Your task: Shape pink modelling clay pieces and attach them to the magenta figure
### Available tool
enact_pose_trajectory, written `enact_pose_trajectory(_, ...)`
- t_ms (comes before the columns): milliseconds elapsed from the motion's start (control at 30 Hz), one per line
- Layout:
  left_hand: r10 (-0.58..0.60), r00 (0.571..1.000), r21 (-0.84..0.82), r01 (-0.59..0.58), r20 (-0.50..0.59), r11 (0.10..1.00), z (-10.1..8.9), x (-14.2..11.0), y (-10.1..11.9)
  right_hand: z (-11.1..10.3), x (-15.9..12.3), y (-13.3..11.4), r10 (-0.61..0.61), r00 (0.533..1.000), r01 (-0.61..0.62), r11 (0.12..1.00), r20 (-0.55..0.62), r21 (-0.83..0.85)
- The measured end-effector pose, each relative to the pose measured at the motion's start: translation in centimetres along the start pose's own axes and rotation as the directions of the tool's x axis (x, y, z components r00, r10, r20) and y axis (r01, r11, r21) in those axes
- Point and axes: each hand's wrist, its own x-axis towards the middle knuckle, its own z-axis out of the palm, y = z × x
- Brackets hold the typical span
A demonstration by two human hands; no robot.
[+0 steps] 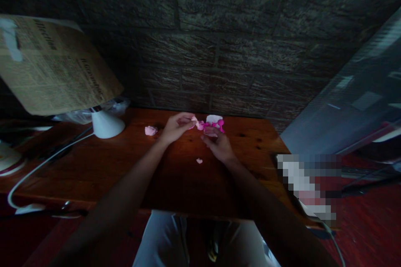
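My left hand (175,128) has its thumb and fingers closed on a pale pink lump of modelling clay (197,122), held low over the wooden table. Just to the right of it, my right hand (221,144) is loosely curled with the thumb apart from the fingers, and I see nothing held in it. Bright magenta pieces (221,125) lie behind its fingertips, by a small white sheet or tray (214,118); the fingers partly hide them. A larger pink clay lump (151,130) rests left of my left hand. A small clay scrap (199,160) lies nearer to me.
The wooden table (103,167) runs up against a dark brick wall (197,54). On the left stands a lamp with a newsprint shade (59,66), a white base (108,124) and a white cord (46,164). A blurred-out object (307,187) sits at the right edge.
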Motion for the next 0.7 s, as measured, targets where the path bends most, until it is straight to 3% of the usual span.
enact_pose_trajectory(100,0.035,0.988,0.006,-0.036,0.152,0.999,1.1,-0.8,0.5,0.1,0.0,-0.1,-0.002,0.999,0.001,1.000,0.041,0.019)
enact_pose_trajectory(167,0.042,0.981,-0.010,-0.041,0.191,0.999,1.6,-1.2,0.5,0.1,-0.1,-0.1,-0.002,0.998,0.000,1.000,0.056,0.029)
enact_pose_trajectory(700,0.017,0.969,-0.063,-0.001,0.245,0.998,2.9,-1.1,-0.6,-1.6,-0.5,-0.3,-0.004,0.990,0.007,1.000,0.138,-0.021)
